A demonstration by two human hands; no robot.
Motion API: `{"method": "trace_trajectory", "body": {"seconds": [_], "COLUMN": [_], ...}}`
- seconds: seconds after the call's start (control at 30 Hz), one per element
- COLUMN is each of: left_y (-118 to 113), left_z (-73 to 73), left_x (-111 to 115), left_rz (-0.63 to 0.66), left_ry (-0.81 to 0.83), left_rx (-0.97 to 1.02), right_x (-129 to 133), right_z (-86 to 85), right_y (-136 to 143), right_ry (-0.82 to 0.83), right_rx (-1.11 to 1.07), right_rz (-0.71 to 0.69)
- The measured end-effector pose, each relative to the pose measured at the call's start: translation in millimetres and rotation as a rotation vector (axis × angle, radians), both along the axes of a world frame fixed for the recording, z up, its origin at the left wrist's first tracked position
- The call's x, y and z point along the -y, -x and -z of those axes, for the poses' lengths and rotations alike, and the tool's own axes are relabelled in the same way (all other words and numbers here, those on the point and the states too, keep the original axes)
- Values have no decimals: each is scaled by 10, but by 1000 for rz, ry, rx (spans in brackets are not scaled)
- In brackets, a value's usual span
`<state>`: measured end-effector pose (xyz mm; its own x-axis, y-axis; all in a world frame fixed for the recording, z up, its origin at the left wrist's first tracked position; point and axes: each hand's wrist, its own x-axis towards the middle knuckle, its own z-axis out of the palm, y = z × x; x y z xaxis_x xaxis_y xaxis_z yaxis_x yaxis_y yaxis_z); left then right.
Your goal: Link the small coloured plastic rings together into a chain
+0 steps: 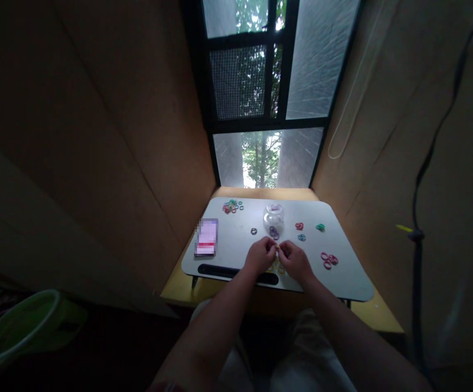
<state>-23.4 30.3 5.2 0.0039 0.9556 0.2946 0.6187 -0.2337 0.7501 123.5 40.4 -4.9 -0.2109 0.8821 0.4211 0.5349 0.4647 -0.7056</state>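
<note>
My left hand (262, 253) and my right hand (295, 259) meet over the front middle of a white lap table (228, 234). Their fingers pinch together on something small and yellowish, too small to name. Yellow rings (281, 269) lie just below the hands. Behind them stands a clear round jar (274, 218), with purple rings (274, 233) at its base. A dark ring (253, 231) is left of the jar. To the right are small groups of red rings (299, 226), blue rings (301, 237), green rings (320, 227) and pink-red rings (329, 260).
A mixed pile of coloured rings (232, 206) lies at the table's back left. A phone (207, 237) rests near the left edge, above a dark slot (215, 270). A green basket (28, 326) stands low at left. A dark cord (417, 218) hangs at right.
</note>
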Motion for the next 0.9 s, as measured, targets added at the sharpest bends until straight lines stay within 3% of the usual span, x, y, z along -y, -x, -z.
{"method": "trace_trajectory", "body": {"seconds": [0.9], "left_y": [4], "left_z": [-35], "left_x": [34], "left_rz": [59], "left_ry": [8], "left_rx": [-33], "right_x": [-12], "right_z": [6], "right_y": [6], "right_ry": [-16], "right_rx": [39], "right_rz": [74]}}
